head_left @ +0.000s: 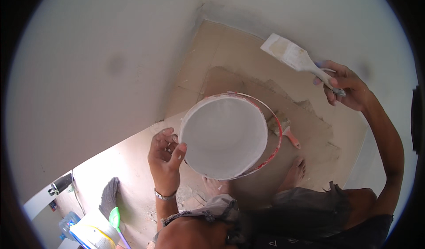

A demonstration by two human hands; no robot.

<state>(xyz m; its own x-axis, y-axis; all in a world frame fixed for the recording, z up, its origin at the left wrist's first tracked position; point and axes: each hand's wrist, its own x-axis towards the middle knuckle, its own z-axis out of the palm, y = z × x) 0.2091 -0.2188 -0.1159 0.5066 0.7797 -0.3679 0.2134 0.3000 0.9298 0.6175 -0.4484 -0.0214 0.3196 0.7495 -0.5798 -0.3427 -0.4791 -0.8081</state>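
A round paint bucket, white inside with paint-smeared walls, is at the middle of the view. Its wire handle, with a red stretch, hangs round the right side. My left hand pinches the rim on the left, thumb and fingers closed on it. Up on the right, my right hand grips a wide paintbrush by its handle. The bristles are coated white and point up and left, close to the wall and apart from the bucket. How much paint the bucket holds is hard to tell.
A second brush with an orange handle lies on the floor right of the bucket, on a brown sheet. White walls meet in a corner ahead. My bare feet are close behind the bucket. At lower left are a dark broom and a green plastic tool.
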